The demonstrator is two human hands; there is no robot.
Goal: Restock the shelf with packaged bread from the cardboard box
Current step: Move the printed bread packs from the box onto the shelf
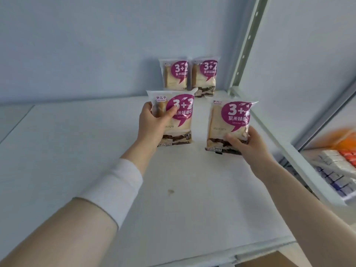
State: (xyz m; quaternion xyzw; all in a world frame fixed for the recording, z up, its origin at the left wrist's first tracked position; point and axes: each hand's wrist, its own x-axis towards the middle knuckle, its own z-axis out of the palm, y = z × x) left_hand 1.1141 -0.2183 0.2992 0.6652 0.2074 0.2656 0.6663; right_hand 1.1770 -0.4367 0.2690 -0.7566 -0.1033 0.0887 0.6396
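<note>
Two bread packets are being handled at once here, one per hand. The left hand (154,122) is wrapped round the upper left edge of the left packet (181,120), thumb across the front. The right hand (248,143) is clamped on the bottom right corner of the right packet (229,120). Both are held upright over the white shelf (96,151), labels facing out; whether the bottoms are touching the board can't really be told. The back pair (174,74) is already stood side by side against the back wall, near the upright (248,41). A brown corner at the bottom edge is probably the cardboard box (273,257).

So the step in hand looks like a second row being set down in front of the first. To get it done neatly, the bottoms should be planted flat first, then the packets lined up with the ones behind, labels forward, sides just touching. The bread is soft, so it shouldn't be squeezed hard. The grip is best loosened only once each packet is seen to stand by itself, since these floppy bags are easily tipped.
</note>
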